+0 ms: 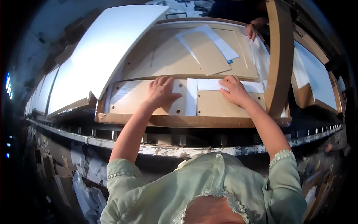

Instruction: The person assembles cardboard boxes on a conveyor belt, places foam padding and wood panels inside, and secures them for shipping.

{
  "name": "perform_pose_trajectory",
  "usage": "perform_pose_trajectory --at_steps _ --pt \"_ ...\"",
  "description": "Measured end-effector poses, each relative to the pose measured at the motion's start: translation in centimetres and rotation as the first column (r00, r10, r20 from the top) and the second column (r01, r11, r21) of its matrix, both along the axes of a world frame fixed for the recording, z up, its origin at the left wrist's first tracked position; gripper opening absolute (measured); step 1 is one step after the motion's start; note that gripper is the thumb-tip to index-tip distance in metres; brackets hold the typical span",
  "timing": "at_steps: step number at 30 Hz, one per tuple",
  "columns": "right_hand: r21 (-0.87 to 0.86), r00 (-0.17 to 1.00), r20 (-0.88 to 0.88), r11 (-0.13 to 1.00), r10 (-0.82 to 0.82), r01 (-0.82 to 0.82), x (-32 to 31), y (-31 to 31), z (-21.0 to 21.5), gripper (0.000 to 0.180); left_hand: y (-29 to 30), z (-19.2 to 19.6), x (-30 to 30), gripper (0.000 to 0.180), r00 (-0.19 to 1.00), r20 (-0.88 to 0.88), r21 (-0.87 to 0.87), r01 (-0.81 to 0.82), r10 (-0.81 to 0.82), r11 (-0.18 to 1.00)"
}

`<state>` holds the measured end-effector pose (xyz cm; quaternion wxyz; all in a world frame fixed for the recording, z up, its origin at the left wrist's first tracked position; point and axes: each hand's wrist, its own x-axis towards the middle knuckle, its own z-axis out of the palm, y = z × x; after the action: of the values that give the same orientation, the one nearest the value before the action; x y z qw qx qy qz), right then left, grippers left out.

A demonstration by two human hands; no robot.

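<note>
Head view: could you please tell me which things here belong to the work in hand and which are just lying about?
In hand:
- left hand, flat on the brown board
- right hand, pressing the white strip
- upright white strip between the boards
- right board

Lying about:
- large white panel
- loose card with white sheet farther back
- another person's hand
- paper scraps below the bench

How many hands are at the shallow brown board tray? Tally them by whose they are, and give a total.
Wearer's own hands: 2 (left hand, right hand, both flat on the tray)
Another person's hand, at the far corner: 1
Total: 3
</note>
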<state>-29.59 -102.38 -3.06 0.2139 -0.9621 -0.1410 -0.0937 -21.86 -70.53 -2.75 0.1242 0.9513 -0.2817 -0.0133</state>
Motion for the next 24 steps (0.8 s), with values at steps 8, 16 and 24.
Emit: perform_pose_trajectory --at_steps 8,16,24 --pt "-0.074 0.986 0.154 0.995 -0.057 0.069 -1.1 3.3 -1.2 0.033 15.2 2.2 8.6 0.062 0.77 0.459 -0.041 -0.479 0.442 0.877" --pt "-0.028 0.989 0.137 0.998 -0.052 0.057 -0.3 5.3 -0.3 0.035 35.9 0.3 10.4 0.095 0.253 -0.297 -0.638 -0.77 0.921 0.006" --pt "0.047 0.97 0.221 0.994 -0.105 0.097 3.3 2.8 0.5 0.025 29.1 0.6 9.8 0.076 0.505 -0.599 -0.767 -0.585 0.622 -0.264"
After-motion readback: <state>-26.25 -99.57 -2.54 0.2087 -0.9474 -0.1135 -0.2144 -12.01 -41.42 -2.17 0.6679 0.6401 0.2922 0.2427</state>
